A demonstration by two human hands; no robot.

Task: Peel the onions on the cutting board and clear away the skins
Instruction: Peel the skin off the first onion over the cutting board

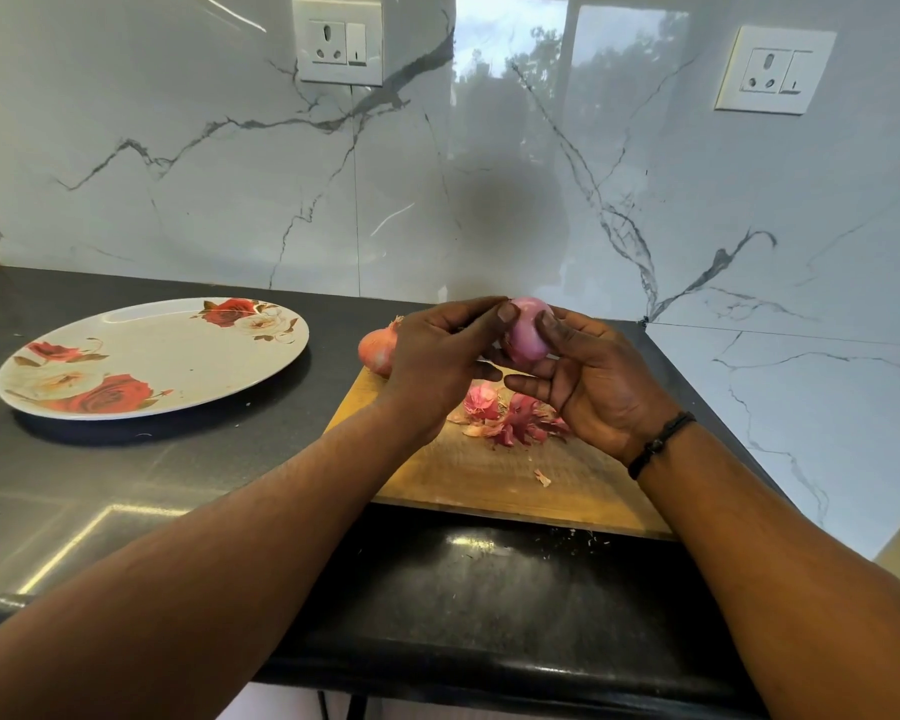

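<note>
Head view. Two onions in sight. One peeled onion point(528, 330), smooth and purple-pink, is held up above the far end of the cutting board point(494, 475), between both hands. Its long axis runs roughly up and down, tilted a little, with one end toward the wall. The left hand point(437, 366) curls round its left side, thumb tip pressed on the upper surface. The right hand point(588, 376) cradles it from the right and below, palm turned toward the camera, one fingertip against the front of the bulb; its lower fingers are loosely bent under the onion. Whether a blade sits between the hands I cannot tell.

The second, unpeeled onion point(378, 348), orange-brown, lies at the far left corner of the board, partly hidden by the left hand, tuft end pointing up and back.

One heap of loose skins point(510, 415) lies on the board below the hands, plus one small scrap point(542, 478) nearer the front edge.

One flowered plate point(152, 356) sits on the dark desk point(126, 491), well left of the board. Two wall sockets: one point(338, 41) upper centre, one point(774, 70) upper right. One black wristband point(658, 444) on the right wrist.
</note>
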